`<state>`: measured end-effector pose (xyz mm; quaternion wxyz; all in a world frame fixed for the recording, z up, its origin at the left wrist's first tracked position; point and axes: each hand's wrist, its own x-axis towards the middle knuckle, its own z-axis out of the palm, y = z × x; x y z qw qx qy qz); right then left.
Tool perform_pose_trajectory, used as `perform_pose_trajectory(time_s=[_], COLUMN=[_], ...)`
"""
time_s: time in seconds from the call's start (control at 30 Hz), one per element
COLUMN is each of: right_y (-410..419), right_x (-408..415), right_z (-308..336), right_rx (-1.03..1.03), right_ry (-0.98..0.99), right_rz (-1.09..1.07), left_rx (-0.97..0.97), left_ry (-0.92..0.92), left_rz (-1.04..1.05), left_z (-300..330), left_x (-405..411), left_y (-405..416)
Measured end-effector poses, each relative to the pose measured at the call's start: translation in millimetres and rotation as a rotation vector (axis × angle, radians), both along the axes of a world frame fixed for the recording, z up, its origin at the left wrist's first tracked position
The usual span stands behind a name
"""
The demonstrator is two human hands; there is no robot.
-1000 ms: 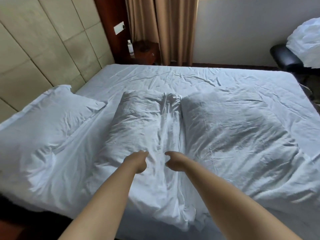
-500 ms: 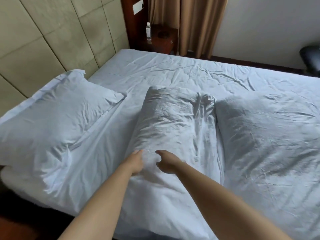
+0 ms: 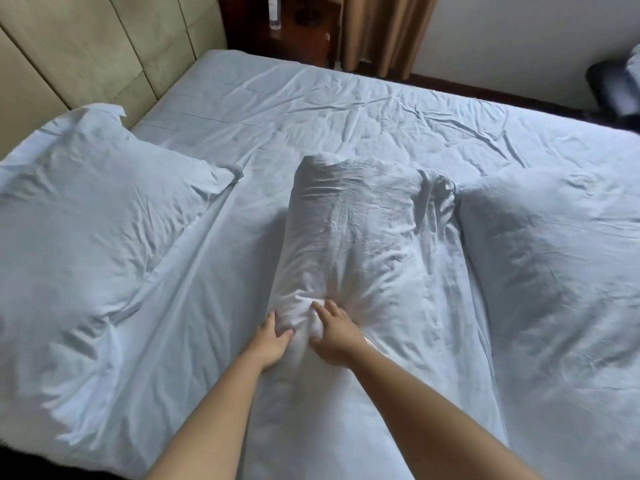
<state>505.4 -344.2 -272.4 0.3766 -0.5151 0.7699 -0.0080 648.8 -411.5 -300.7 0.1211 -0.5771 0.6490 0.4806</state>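
A white middle pillow (image 3: 360, 237) lies lengthwise on the bed, its case wrinkled. My left hand (image 3: 272, 342) and my right hand (image 3: 337, 336) sit close together at its near end. A raised fold of the case is bunched between them. My left hand grips that fold between thumb and fingers. My right hand holds it from the other side, with its fingertips dug into the fabric and its thumb hidden under the cloth.
A flanged white pillow (image 3: 90, 216) lies to the left by the padded headboard (image 3: 86, 46). Another pillow (image 3: 554, 258) lies to the right. The creased bed sheet (image 3: 346, 112) stretches beyond. A nightstand with a water bottle (image 3: 275, 12) and curtains stand at the back, and a dark chair (image 3: 609, 88) at the right.
My view has shifted left and closer to the bed. Both hands have gone from pinching the case to gathering a thicker fold of it between them.
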Motion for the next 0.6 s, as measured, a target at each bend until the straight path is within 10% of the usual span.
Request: perform_pose_trajectory(time_s=[0.6], right_y=[-21], right_x=[-23], right_z=[-11], right_rx=[0.086], right_ry=[-0.278], right_rz=[-0.415], left_rx=[0.268], left_ry=[0.165], left_rz=[0.417], left_z=[-18], left_x=[-8], left_y=[12])
